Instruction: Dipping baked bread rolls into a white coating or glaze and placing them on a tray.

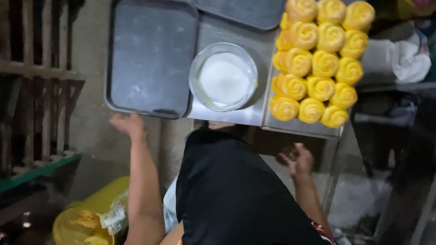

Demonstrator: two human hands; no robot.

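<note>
My left hand [128, 124] reaches up to the near edge of an empty dark metal tray [150, 59], fingers curled just below its rim; whether it touches the rim I cannot tell. My right hand [297, 159] hangs open below the table's edge, holding nothing, under a tray [299, 128] packed with several yellow swirled dough rolls [318, 59]. Between the trays stands a glass bowl [223, 76] of white powder on the steel table [227, 115].
Another empty tray [245, 11] lies at the back. White cloth [402, 56] sits at the right. A wooden rack [32, 81] stands left, a yellow bag [86, 218] on the floor below. My black apron [231, 190] fills the lower middle.
</note>
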